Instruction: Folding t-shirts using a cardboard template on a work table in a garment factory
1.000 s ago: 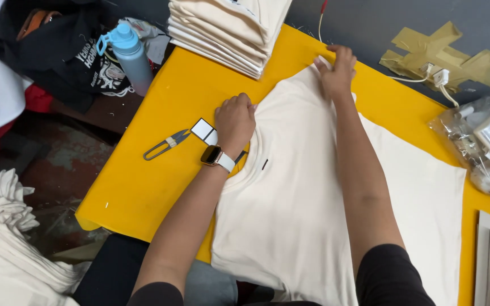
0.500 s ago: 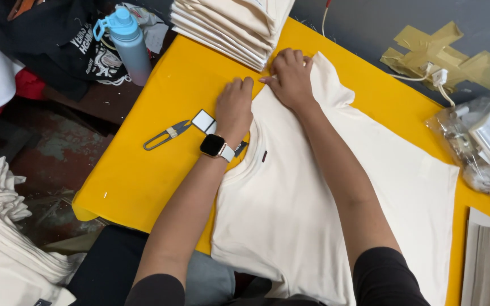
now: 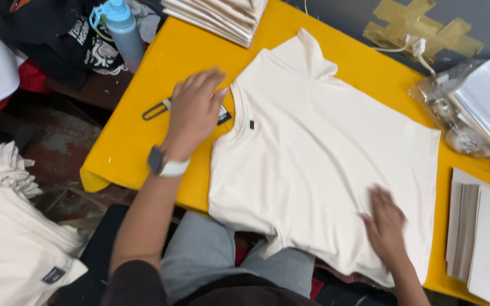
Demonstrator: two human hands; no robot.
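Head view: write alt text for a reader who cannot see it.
A cream T-shirt lies flat on a yellow table; the left hand is at its collar, the right hand on its lower part. Folded shirts are stacked behind.

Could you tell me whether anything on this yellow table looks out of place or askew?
Mostly tidy. The cream T-shirt lies flat, but its near edge hangs off the yellow table. The left hand hovers by the collar and the right hand presses the hem.
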